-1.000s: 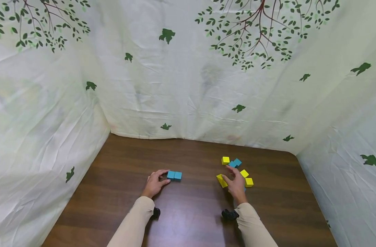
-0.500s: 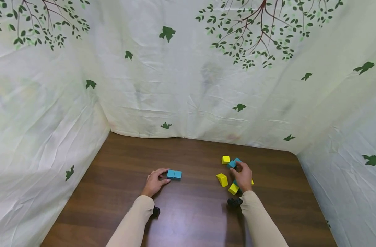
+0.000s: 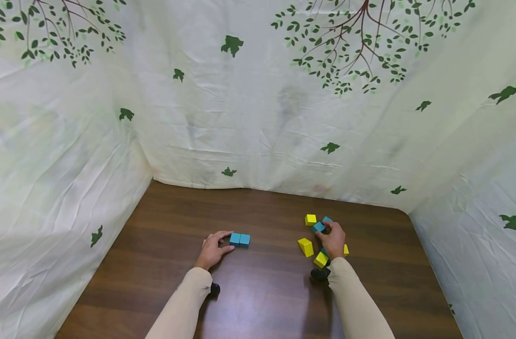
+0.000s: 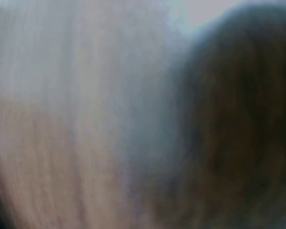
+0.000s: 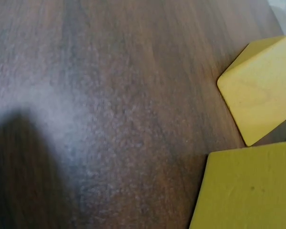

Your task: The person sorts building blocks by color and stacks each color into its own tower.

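Two blue cubes stand side by side left of centre, the left one (image 3: pixel 235 239) touching the right one (image 3: pixel 245 240). My left hand (image 3: pixel 211 252) holds the left cube, thumb at its near side and fingertips at its far side. Over the group on the right, my right hand (image 3: pixel 334 241) pinches a blue cube (image 3: pixel 318 227) between thumb and finger. Another blue piece (image 3: pixel 327 219) lies just behind those fingertips. The left wrist view is blurred and shows no hand; the right wrist view shows yellow blocks (image 5: pixel 257 90) but no fingers.
Around the right hand lie a yellow cube (image 3: pixel 310 220), a yellow wedge-like block (image 3: pixel 305 247), another yellow block (image 3: pixel 320 260) and a partly hidden yellow one (image 3: pixel 346 250). Part of a blue piece shows under the hand. A white leaf-print curtain (image 3: pixel 249 117) borders the brown table (image 3: pixel 177 207).
My right hand has moved right and back from above the yellow wedge-like block to the blue cube, uncovering a near yellow block. The left hand and its two cubes have stayed in place.
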`<action>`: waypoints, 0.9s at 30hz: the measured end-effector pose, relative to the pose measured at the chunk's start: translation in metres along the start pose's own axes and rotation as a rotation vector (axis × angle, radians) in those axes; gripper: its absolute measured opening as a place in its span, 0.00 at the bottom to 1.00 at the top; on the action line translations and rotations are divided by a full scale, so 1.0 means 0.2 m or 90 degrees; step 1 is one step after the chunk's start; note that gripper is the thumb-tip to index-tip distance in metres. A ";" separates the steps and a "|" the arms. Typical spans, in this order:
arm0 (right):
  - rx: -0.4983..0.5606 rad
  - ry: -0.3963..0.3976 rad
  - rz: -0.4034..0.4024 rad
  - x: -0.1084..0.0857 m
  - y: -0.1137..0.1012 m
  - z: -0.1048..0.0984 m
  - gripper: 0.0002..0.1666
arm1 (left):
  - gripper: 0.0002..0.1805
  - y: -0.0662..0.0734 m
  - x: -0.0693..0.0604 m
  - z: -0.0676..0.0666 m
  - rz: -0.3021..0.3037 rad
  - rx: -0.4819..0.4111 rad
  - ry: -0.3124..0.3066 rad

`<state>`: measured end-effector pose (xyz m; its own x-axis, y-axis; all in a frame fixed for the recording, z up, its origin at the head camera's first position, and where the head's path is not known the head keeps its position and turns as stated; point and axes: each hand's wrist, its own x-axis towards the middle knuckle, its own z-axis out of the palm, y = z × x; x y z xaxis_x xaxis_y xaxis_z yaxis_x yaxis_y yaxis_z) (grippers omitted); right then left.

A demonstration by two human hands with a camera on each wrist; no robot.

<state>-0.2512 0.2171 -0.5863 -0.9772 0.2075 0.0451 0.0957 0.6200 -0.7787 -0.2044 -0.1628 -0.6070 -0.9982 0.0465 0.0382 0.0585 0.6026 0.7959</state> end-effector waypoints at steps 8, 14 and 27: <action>-0.004 -0.007 0.005 0.00 -0.01 0.00 0.23 | 0.25 0.00 0.00 0.00 -0.004 0.000 -0.002; -0.044 -0.020 0.022 -0.01 0.01 0.02 0.24 | 0.25 0.00 -0.01 0.00 -0.004 0.005 -0.008; -0.050 -0.027 0.013 0.00 0.01 0.02 0.24 | 0.25 0.01 0.00 0.00 -0.007 0.013 -0.010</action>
<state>-0.2509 0.2151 -0.5895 -0.9819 0.1896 0.0019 0.1287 0.6740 -0.7274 -0.2037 -0.1622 -0.6056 -0.9984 0.0524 0.0192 0.0476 0.6188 0.7841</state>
